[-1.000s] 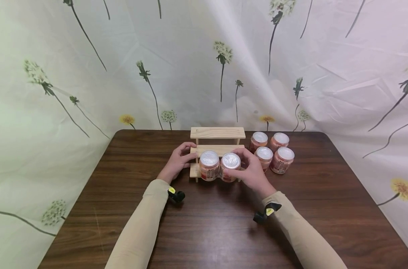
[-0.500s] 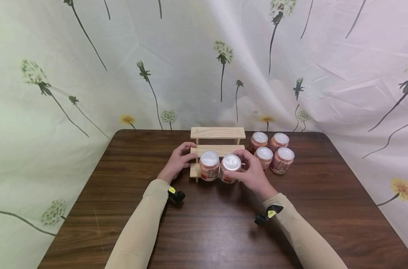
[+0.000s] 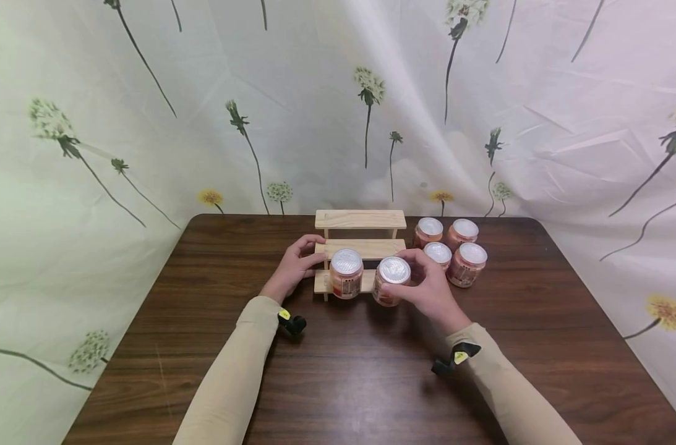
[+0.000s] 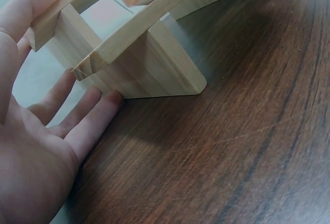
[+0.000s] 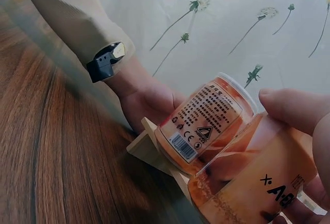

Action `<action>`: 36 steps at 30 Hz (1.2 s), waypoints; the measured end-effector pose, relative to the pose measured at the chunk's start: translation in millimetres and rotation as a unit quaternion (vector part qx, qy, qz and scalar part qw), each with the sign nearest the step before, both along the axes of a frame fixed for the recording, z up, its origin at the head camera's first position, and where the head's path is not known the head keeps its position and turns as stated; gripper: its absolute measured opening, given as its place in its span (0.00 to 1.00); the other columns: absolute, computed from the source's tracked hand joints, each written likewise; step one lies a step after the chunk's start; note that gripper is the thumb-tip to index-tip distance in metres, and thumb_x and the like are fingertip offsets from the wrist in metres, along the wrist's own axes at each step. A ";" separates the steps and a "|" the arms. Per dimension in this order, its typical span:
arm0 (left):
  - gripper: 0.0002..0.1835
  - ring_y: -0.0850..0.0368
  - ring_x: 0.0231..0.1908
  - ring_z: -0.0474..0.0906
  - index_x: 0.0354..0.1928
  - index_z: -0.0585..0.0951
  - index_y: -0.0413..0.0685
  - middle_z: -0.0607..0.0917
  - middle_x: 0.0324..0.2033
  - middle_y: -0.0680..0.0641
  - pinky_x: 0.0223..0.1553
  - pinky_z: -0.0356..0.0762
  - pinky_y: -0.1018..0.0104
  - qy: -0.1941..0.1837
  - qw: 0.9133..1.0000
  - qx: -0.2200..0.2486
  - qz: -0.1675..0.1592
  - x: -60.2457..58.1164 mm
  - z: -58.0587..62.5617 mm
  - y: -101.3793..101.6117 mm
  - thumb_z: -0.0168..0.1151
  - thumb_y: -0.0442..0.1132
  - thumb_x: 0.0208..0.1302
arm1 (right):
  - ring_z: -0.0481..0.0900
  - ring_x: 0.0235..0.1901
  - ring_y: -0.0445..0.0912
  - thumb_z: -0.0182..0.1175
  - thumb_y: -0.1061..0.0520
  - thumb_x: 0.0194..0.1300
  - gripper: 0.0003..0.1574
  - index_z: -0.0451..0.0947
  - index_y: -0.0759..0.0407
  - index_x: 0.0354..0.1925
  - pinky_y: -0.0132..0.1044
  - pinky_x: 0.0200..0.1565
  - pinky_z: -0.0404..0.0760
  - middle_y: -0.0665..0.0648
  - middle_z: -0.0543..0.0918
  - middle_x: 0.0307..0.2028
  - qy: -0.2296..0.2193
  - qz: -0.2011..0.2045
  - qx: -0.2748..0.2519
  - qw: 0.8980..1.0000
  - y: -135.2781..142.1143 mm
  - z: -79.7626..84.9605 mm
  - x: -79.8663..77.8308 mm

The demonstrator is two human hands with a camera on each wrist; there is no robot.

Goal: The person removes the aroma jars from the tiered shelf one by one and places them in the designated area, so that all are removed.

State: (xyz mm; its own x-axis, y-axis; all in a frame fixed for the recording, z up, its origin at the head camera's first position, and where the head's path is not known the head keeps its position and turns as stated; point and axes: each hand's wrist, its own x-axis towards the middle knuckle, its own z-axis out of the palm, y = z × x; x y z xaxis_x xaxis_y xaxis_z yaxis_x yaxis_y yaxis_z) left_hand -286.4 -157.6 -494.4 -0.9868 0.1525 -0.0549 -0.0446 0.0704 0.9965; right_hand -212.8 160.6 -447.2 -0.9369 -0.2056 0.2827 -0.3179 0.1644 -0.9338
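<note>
Brown tabletop [image 3: 338,383] below, right-hand fingers [image 3: 418,256] partly hide the held jar [image 3: 394,271].

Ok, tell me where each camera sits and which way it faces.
Head: on the head, facing forward and down at the wooden rack; left hand, right hand and sleeves show.
Left wrist: on that wrist, facing the rack's end; left hand shows.
Right wrist: on that wrist, facing the held jar; both hands and a sleeve show.
Head and right wrist share that jar.

The right wrist view's bottom edge cuts off the held jar [image 5: 245,185].
</note>
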 end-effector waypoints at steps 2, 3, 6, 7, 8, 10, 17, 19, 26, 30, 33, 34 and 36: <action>0.21 0.47 0.57 0.79 0.64 0.76 0.50 0.69 0.72 0.39 0.46 0.85 0.57 0.001 1.000 0.001 -0.001 0.2 -0.1 -0.3 0.68 0.42 0.73 | 0.84 0.48 0.47 0.83 0.66 0.50 0.37 0.78 0.60 0.57 0.39 0.55 0.80 0.58 0.85 0.50 -0.002 0.000 -0.009 1.000 2.8 -0.2 0.8; 0.21 0.47 0.57 0.79 0.65 0.76 0.50 0.68 0.73 0.39 0.46 0.85 0.58 0.001 1.000 0.003 -0.002 0.5 -0.1 -0.4 0.68 0.42 0.74 | 0.84 0.48 0.46 0.82 0.66 0.50 0.37 0.78 0.62 0.57 0.38 0.54 0.81 0.58 0.85 0.50 -0.003 0.001 -0.014 1.000 4.4 0.2 1.4; 0.22 0.49 0.56 0.80 0.65 0.75 0.50 0.67 0.74 0.39 0.45 0.85 0.59 0.002 1.000 0.003 -0.003 0.8 -0.4 -1.1 0.68 0.42 0.74 | 0.84 0.47 0.46 0.82 0.67 0.50 0.37 0.77 0.62 0.57 0.34 0.52 0.82 0.58 0.85 0.49 -0.006 -0.003 -0.019 1.000 10.0 0.6 2.9; 0.22 0.49 0.56 0.80 0.66 0.75 0.49 0.66 0.74 0.39 0.45 0.85 0.59 0.001 1.000 0.003 -0.003 0.7 -0.5 -1.2 0.68 0.42 0.74 | 0.84 0.47 0.46 0.82 0.67 0.51 0.37 0.77 0.62 0.57 0.34 0.52 0.82 0.58 0.85 0.49 -0.005 -0.002 -0.020 1.000 11.8 1.2 3.5; 0.22 0.49 0.56 0.80 0.66 0.75 0.49 0.66 0.74 0.39 0.45 0.85 0.59 0.001 1.000 0.003 -0.003 0.7 -0.4 -1.4 0.68 0.42 0.74 | 0.84 0.47 0.46 0.82 0.67 0.51 0.36 0.77 0.62 0.57 0.33 0.51 0.82 0.57 0.85 0.49 -0.005 -0.004 -0.019 1.000 13.6 1.8 4.1; 0.22 0.49 0.56 0.80 0.65 0.75 0.49 0.66 0.75 0.39 0.45 0.85 0.59 0.001 1.000 0.001 -0.002 0.2 -0.5 -1.5 0.68 0.42 0.74 | 0.84 0.47 0.46 0.82 0.67 0.50 0.36 0.78 0.61 0.56 0.33 0.51 0.82 0.57 0.86 0.49 -0.005 -0.006 -0.016 1.000 17.5 3.2 5.4; 0.22 0.48 0.56 0.79 0.65 0.76 0.50 0.67 0.73 0.39 0.45 0.85 0.60 0.001 1.000 -0.001 -0.002 -0.1 0.4 -1.7 0.68 0.42 0.73 | 0.84 0.45 0.45 0.82 0.69 0.50 0.36 0.79 0.61 0.56 0.32 0.48 0.82 0.53 0.86 0.48 0.006 -0.013 -0.015 1.000 30.9 5.9 9.7; 0.22 0.48 0.56 0.79 0.65 0.76 0.50 0.68 0.73 0.39 0.45 0.85 0.60 0.002 1.000 -0.003 -0.002 -0.1 0.4 -1.9 0.68 0.42 0.73 | 0.84 0.45 0.44 0.82 0.69 0.50 0.36 0.79 0.62 0.56 0.32 0.48 0.82 0.53 0.86 0.48 0.007 -0.017 -0.017 1.000 34.9 5.2 10.4; 0.21 0.47 0.57 0.79 0.64 0.76 0.51 0.70 0.71 0.39 0.45 0.86 0.59 0.002 1.000 -0.002 -0.003 -1.1 -0.8 -1.4 0.68 0.41 0.74 | 0.84 0.46 0.43 0.81 0.69 0.51 0.37 0.78 0.62 0.57 0.31 0.48 0.82 0.51 0.87 0.48 0.008 -0.040 -0.008 0.999 49.6 7.9 16.0; 0.21 0.47 0.57 0.79 0.64 0.76 0.50 0.70 0.71 0.39 0.45 0.86 0.60 0.002 1.000 0.000 -0.004 -1.1 -0.6 -1.6 0.68 0.42 0.74 | 0.84 0.46 0.42 0.81 0.69 0.51 0.36 0.78 0.64 0.57 0.30 0.47 0.82 0.52 0.86 0.48 0.011 -0.050 -0.002 0.999 58.6 7.1 17.4; 0.21 0.48 0.56 0.79 0.65 0.76 0.51 0.70 0.71 0.39 0.44 0.85 0.60 0.001 1.000 -0.001 -0.004 -1.0 -0.6 -1.7 0.68 0.42 0.73 | 0.83 0.47 0.41 0.81 0.67 0.52 0.35 0.78 0.64 0.58 0.29 0.48 0.81 0.53 0.86 0.48 0.012 -0.060 0.008 0.998 65.9 5.4 18.7; 0.22 0.49 0.56 0.79 0.65 0.76 0.51 0.70 0.72 0.39 0.44 0.85 0.61 0.001 1.000 -0.001 -0.004 -0.9 -0.7 -1.7 0.68 0.42 0.73 | 0.83 0.47 0.41 0.82 0.66 0.53 0.36 0.78 0.63 0.58 0.29 0.48 0.81 0.53 0.85 0.49 0.012 -0.064 0.013 0.998 68.3 5.2 19.1; 0.22 0.49 0.56 0.80 0.65 0.76 0.50 0.70 0.71 0.39 0.44 0.85 0.61 0.002 1.000 0.000 -0.004 -1.2 -0.8 -1.5 0.68 0.42 0.74 | 0.83 0.48 0.41 0.82 0.65 0.54 0.36 0.78 0.63 0.59 0.28 0.48 0.80 0.53 0.85 0.50 0.012 -0.071 0.021 0.997 72.7 4.9 19.8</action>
